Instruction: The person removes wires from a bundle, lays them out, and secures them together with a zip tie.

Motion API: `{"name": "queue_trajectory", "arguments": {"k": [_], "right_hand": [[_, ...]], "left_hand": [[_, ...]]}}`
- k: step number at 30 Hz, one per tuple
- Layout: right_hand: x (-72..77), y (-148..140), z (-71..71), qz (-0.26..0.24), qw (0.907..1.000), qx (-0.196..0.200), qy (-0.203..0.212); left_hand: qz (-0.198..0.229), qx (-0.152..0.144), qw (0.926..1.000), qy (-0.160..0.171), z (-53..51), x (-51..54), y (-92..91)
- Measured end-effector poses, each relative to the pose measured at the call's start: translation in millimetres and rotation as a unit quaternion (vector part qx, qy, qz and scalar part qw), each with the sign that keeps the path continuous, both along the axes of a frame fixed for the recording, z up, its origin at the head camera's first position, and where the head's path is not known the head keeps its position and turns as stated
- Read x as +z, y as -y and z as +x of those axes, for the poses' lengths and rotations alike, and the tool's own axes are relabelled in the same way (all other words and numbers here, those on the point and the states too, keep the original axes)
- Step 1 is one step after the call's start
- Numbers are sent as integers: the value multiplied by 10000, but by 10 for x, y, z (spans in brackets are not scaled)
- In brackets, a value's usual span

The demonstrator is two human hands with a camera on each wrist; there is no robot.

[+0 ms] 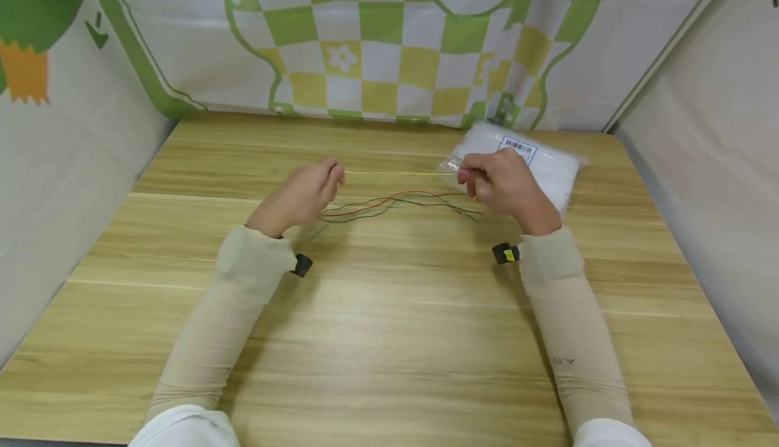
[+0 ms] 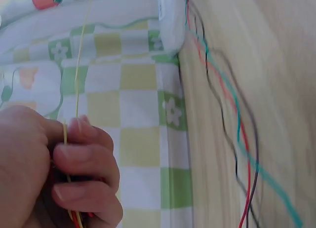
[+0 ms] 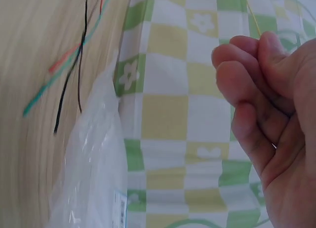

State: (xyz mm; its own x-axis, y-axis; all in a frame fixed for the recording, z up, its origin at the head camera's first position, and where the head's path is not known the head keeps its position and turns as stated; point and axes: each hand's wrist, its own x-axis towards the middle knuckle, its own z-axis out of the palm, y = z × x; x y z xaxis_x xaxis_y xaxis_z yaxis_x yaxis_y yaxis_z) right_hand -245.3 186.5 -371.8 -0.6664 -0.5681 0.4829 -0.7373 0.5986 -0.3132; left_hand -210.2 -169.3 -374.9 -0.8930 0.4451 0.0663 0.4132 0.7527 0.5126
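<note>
A thin yellow wire stretches nearly straight between my two hands above the table. At its left end, my left hand grips it with curled fingers. The left wrist view shows red and yellow strands inside that palm. Thumb and forefinger of my right hand pinch the other end; its remaining fingers curl loosely. Below the yellow wire, several red, green-blue and black wires lie loosely across each other. Their right ends show in the right wrist view, the green-blue wire among them.
A clear plastic package with white contents and a barcode label lies behind my right hand. The wooden table runs back to a green, white and yellow checked cloth. Pale cloth walls flank both sides.
</note>
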Motion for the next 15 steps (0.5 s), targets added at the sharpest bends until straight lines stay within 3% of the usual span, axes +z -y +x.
{"name": "queue_trajectory", "arguments": {"k": [3, 8, 11, 13, 15], "right_hand": [[-1, -69, -29, -27, 9995, -188, 249], [5, -148, -68, -30, 9973, -462, 569], [7, -206, -92, -72, 9964, -515, 670], [13, -268, -105, -94, 9964, -538, 650], [15, -371, -103, -163, 9949, -762, 641]], "left_hand": [[-40, -101, 9999, -80, -9, -4, 65], [197, -1021, 9945, 84, -53, -11, 185], [328, -1429, 9885, 367, -71, 1, 252], [354, -1437, 9871, 614, -67, 26, 308], [263, -1237, 9887, 804, -49, 60, 392]]}}
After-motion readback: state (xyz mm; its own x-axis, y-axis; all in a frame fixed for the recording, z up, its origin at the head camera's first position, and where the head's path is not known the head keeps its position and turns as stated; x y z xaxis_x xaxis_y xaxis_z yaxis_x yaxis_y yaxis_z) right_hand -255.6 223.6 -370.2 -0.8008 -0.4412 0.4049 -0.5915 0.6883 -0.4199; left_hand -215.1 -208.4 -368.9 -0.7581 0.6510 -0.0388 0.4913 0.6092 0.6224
